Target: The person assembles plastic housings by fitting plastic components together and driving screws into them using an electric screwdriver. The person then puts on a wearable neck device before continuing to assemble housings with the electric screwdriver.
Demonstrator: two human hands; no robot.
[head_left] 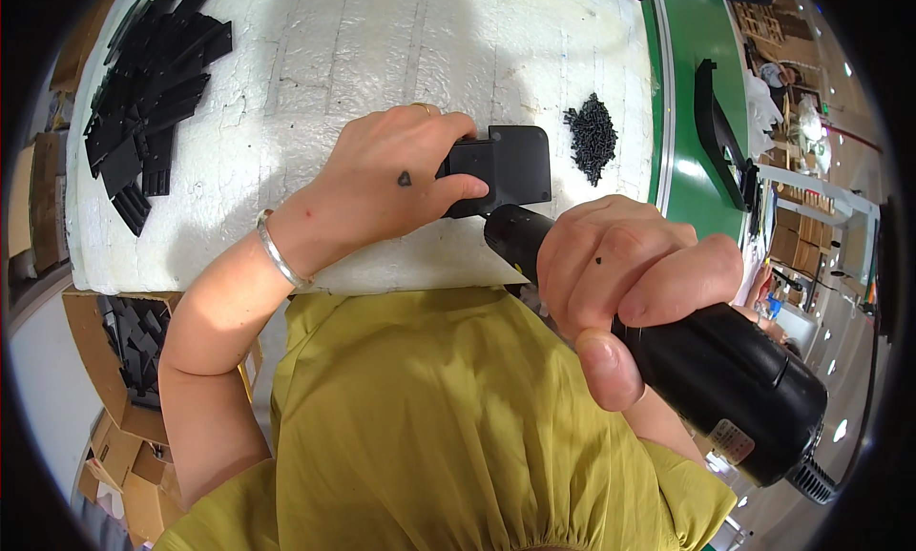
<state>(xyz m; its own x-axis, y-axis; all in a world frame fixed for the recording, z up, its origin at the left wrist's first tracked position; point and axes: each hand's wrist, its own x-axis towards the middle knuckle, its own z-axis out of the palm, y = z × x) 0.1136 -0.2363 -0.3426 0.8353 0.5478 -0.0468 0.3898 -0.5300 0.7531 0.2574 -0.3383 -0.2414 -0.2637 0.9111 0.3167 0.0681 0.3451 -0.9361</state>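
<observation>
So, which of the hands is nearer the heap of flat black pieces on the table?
Left. The left hand is to the right of the heap of flat pieces, pinching a black part; the right hand, gripping a power tool, is farther right.

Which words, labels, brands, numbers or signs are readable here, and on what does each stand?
No text can be read.
Pale label on the black power tool in the right hand: print too small and blurred.
Cardboard boxes at lower left: any print is too small.
</observation>
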